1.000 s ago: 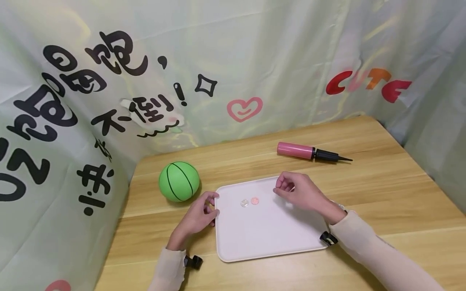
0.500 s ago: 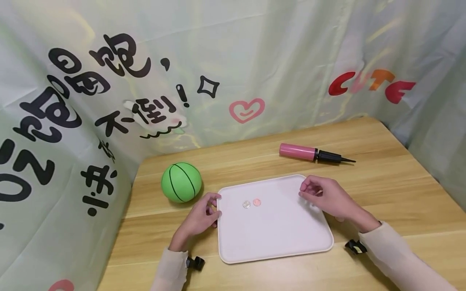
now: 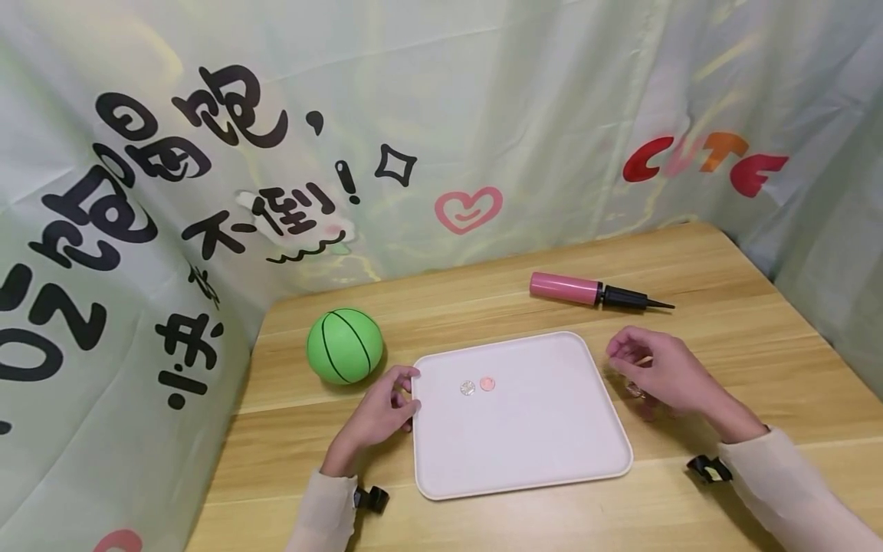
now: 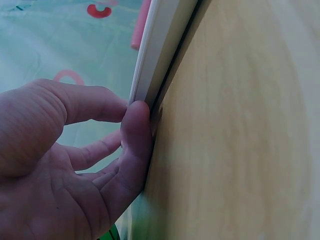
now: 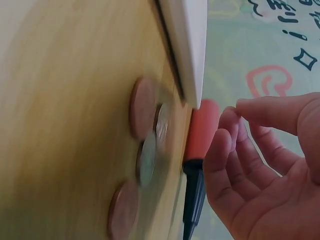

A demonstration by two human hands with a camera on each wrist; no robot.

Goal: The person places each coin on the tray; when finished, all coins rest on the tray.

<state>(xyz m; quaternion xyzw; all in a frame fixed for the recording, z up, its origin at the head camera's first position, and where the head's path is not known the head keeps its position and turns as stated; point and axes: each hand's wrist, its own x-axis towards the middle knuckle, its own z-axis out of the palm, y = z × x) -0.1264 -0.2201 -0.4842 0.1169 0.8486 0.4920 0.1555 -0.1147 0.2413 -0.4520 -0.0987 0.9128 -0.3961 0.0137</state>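
Two coins are seen on the white tray (image 3: 524,452): a silver coin (image 3: 467,388) and a copper coin (image 3: 487,383), lying just beside each other near its left part. A loose pile of coins (image 5: 145,150) is found on the tabletop (image 3: 724,345) just beside the tray's right edge; four can be counted in the right wrist view, two copper and two silver, overlapping in part. In the head view this pile is largely hidden by the right hand (image 3: 662,376), which is held just above it with fingers loosely curled and nothing gripped. The left hand (image 3: 379,410) is rested on the tabletop at the tray's left edge, its thumb pressed against the rim and the fingers relaxed. One green ball (image 3: 344,346) is placed left of the tray, near the left hand. One pink pump (image 3: 593,291) with a black nozzle is laid beyond the tray, well apart from both hands. A printed curtain (image 3: 414,138) is hung behind.
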